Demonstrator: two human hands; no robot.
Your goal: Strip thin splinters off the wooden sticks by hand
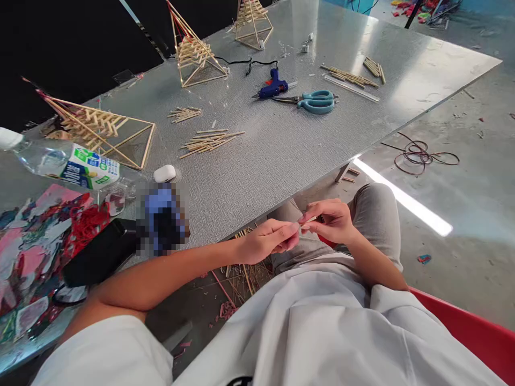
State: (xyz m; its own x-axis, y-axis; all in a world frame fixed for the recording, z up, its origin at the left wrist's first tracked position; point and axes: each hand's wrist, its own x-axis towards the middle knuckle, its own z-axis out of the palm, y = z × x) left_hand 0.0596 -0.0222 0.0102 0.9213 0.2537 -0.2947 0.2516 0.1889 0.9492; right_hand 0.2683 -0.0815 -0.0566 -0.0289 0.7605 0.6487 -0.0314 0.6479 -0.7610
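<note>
Pinched one thin wooden stick (306, 220) between left hand (269, 242) and right hand (332, 221), low over lap, near table (281, 155) edge, keeping both ends steady.

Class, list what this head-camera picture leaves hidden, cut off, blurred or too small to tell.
1. Head view: the stick between the left hand and right hand is mostly covered by fingers; its length is unclear.
2. The object beside the white case is pixelated.
3. The bottle label print is too small.
4. The collage sheet is cut off by the left edge.
</note>
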